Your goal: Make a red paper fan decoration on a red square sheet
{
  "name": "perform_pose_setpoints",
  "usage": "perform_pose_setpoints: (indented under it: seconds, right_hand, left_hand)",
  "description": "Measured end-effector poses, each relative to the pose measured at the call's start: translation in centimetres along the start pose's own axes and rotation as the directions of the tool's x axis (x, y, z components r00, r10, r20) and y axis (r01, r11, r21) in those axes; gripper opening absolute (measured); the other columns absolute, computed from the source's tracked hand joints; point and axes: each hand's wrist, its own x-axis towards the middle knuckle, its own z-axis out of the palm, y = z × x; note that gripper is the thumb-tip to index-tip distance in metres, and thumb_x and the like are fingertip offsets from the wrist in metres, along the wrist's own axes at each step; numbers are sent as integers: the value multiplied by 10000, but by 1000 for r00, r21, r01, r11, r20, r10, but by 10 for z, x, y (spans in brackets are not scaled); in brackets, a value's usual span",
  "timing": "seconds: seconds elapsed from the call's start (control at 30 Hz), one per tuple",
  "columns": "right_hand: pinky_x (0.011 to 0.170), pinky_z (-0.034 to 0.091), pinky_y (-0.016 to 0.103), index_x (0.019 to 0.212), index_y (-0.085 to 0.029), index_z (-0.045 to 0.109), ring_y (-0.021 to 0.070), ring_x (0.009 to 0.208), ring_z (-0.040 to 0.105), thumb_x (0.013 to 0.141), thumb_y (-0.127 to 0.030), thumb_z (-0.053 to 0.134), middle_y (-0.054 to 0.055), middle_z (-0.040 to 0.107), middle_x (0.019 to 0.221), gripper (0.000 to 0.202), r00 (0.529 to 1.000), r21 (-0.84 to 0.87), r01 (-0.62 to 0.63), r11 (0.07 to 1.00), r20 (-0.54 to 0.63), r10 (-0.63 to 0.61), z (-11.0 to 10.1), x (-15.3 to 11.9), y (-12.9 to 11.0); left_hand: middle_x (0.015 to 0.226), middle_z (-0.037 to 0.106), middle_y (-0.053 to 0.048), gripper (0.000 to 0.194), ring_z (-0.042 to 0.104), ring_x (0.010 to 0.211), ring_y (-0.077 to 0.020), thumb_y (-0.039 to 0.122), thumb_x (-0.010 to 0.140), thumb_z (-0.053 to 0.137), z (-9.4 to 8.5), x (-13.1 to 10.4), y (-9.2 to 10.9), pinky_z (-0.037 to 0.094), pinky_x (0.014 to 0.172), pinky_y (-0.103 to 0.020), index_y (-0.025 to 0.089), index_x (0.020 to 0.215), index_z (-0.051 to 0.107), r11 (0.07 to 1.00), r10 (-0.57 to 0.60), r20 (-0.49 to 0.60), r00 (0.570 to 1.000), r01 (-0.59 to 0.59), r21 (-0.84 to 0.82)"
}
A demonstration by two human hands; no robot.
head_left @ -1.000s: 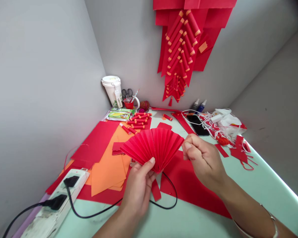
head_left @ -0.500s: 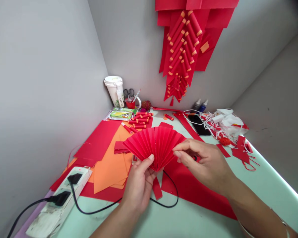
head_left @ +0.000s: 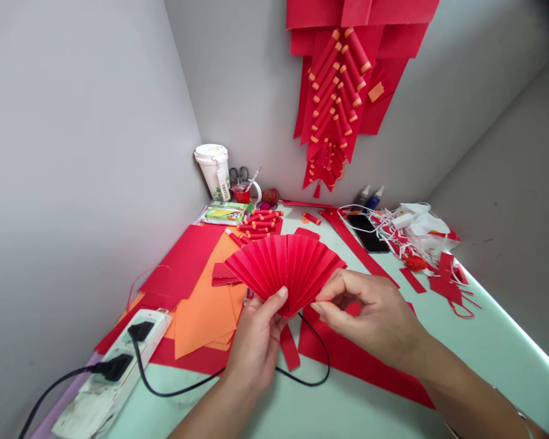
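Observation:
A pleated red paper fan (head_left: 287, 265) is spread open above the table, its folds meeting at the bottom. My left hand (head_left: 260, 329) grips it at that lower point, thumb on the front and fingers behind. Thumb and forefinger of my right hand (head_left: 363, 311) are pinched at the fan's lower right edge; the other fingers are curled. Beneath the hands lie a large red paper sheet (head_left: 357, 360) and a small red strip (head_left: 290, 349).
On the left are a power strip (head_left: 112, 378) with black cords, orange paper (head_left: 201, 314) and red paper (head_left: 183, 262). Behind stand a white cup (head_left: 214, 174) and small red rolls (head_left: 260, 224). A phone (head_left: 370, 235) and tangled white cords (head_left: 393, 228) lie right. Red decorations (head_left: 333, 91) hang behind.
My right hand has slid down and slightly left along the fan's right edge. The fan's right side has spread slightly wider. My left hand still holds the base.

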Motion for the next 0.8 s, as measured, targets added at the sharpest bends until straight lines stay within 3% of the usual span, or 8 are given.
perform_pose_setpoints:
  seconds: [0.2, 0.4, 0.53, 0.8]
  right_hand:
    - [562, 431, 199, 793, -222, 599, 79, 595, 518, 928, -215, 537, -53, 606, 693, 149, 991, 33, 39, 999, 130, -43, -11, 1, -4]
    - [652, 487, 209, 914, -230, 628, 99, 730, 617, 992, -247, 423, -18, 659, 805, 220, 963, 39, 26, 999, 268, -35, -14, 1, 0]
    - [649, 500, 228, 940, -247, 661, 112, 719, 645, 957, -215, 472, -20, 684, 799, 193, 977, 20, 3, 1000, 213, -8, -11, 2, 3]
    - [546, 463, 201, 728, -217, 622, 90, 581, 578, 781, -131, 609, -51, 655, 672, 101, 994, 19, -62, 998, 95, 60, -7, 6, 0]
  left_hand:
    - [1109, 723, -94, 289, 654, 1058, -241, 238, 819, 704, -1, 2, -2, 499, 912, -344, 165, 1097, 668, 999, 39, 49, 998, -40, 3]
    - [1132, 720, -104, 257, 654, 1065, -252, 275, 802, 717, -1, 1, -1, 492, 918, -343, 156, 1029, 705, 998, 37, 32, 999, -39, 49]
    - [1125, 726, -96, 309, 668, 1033, -253, 281, 787, 729, 0, 0, 0, 503, 890, -341, 172, 1075, 699, 997, 38, 21, 999, -39, 60]
    - [1053, 743, -79, 235, 679, 981, -242, 257, 801, 714, 0, -2, -2, 499, 883, -341, 185, 1024, 713, 998, 28, 53, 998, -31, 51]
